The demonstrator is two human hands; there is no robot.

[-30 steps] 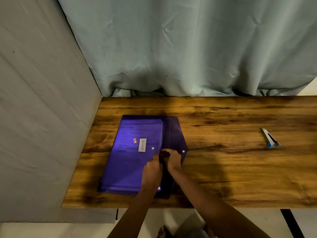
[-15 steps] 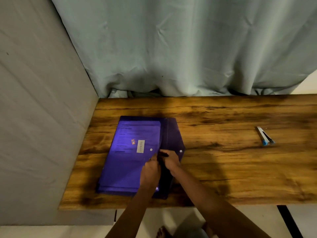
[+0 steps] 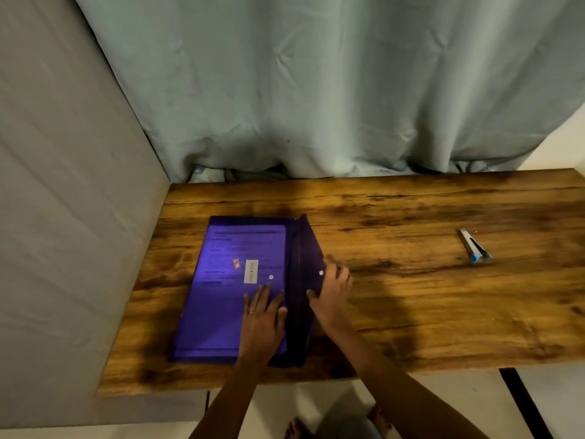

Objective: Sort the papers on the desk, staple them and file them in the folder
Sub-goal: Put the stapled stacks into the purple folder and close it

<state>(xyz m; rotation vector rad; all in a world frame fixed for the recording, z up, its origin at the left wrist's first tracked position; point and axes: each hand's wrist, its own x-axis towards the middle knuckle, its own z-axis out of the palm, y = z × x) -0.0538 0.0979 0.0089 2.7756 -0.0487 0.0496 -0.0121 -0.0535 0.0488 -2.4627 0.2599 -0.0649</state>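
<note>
A purple snap-button folder (image 3: pixel 221 299) with printed papers (image 3: pixel 243 248) showing through lies near the desk's (image 3: pixel 411 312) left edge; its white label (image 3: pixel 251 271) is too blurred to read. The left hand (image 3: pixel 262 324) presses flat, fingers spread, on the cover, while the right hand (image 3: pixel 330 293) pinches the raised flap (image 3: pixel 305 248). A blue stapler (image 3: pixel 474 247) lies well apart toward the right edge, bare wood between.

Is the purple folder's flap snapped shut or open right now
Open. The folder's flap lies out to the right, its snap apart from the body's, pinched by the right hand.
</note>
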